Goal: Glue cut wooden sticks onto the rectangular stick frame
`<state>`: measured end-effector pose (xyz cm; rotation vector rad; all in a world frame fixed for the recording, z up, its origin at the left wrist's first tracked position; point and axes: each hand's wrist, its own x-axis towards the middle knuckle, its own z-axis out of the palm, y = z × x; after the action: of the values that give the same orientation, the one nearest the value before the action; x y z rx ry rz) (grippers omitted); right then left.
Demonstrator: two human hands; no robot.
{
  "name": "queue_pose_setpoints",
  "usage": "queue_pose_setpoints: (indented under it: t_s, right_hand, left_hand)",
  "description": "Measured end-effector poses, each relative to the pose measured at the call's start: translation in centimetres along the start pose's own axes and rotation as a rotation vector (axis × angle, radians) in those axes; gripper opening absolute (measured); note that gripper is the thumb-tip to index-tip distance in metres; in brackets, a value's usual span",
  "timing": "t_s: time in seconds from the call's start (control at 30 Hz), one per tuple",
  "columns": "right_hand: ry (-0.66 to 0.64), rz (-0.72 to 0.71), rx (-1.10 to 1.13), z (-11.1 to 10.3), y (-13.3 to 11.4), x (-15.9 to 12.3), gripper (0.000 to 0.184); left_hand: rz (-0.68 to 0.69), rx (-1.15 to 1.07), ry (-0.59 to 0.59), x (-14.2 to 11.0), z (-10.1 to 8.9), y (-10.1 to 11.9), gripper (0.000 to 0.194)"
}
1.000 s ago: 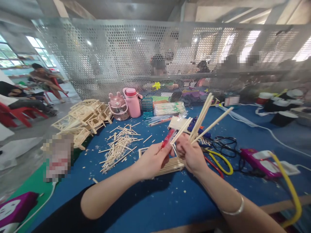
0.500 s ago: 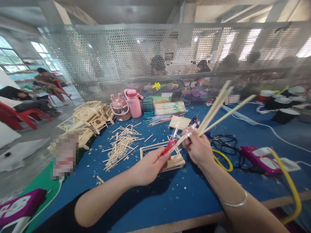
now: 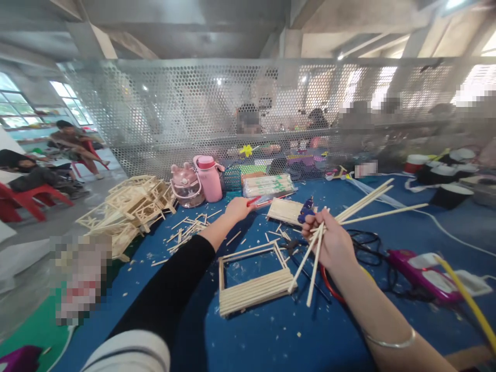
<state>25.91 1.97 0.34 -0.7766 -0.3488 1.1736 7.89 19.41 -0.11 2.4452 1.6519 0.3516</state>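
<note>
My right hand [image 3: 329,237] is closed around a bundle of thin wooden sticks [image 3: 366,199], whose ends stick out both up to the right and down toward the table. My left hand [image 3: 238,209] reaches to the back of the table, closed on a red and clear plastic wrapper [image 3: 253,200]; its fingers are partly hidden. Between my arms lies a rectangular stick frame [image 3: 253,289], its near half covered by sticks laid side by side. Just left of my right hand is a blue glue gun [image 3: 306,211], beside a small stick panel [image 3: 284,211].
Loose stick pieces [image 3: 188,230] lie left of centre. Finished stick structures [image 3: 134,204] stand at the left edge. A pink bottle [image 3: 209,178] and packed sticks [image 3: 267,185] are at the back, before a perforated metal screen [image 3: 186,103]. A purple power strip [image 3: 422,274] and cables lie right.
My left hand has drawn the red wrapper away from the sticks and carried it to the back of the table. My right hand has moved slightly right and tilted the sticks lower.
</note>
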Motion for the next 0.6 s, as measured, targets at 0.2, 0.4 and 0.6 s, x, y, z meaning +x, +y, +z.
queue_pose_setpoints:
  t_s: [0.2, 0.4, 0.6]
  right_hand:
    - [-0.111, -0.033, -0.026, -0.7, -0.4, 0.6, 0.032]
    - [-0.059, -0.048, -0.062, -0.3, 0.0, 0.5, 0.031]
    - [-0.278, 0.071, -0.108, 0.4, -0.2, -1.3, 0.04]
  left_hand:
    - [-0.021, 0.051, -0.104, 1.7, 2.2, -1.1, 0.031]
    - [-0.112, -0.089, -0.03, -0.7, -0.5, -3.9, 0.031]
    - [-0.198, -0.464, 0.237, -6.7, -5.8, -2.4, 0.023]
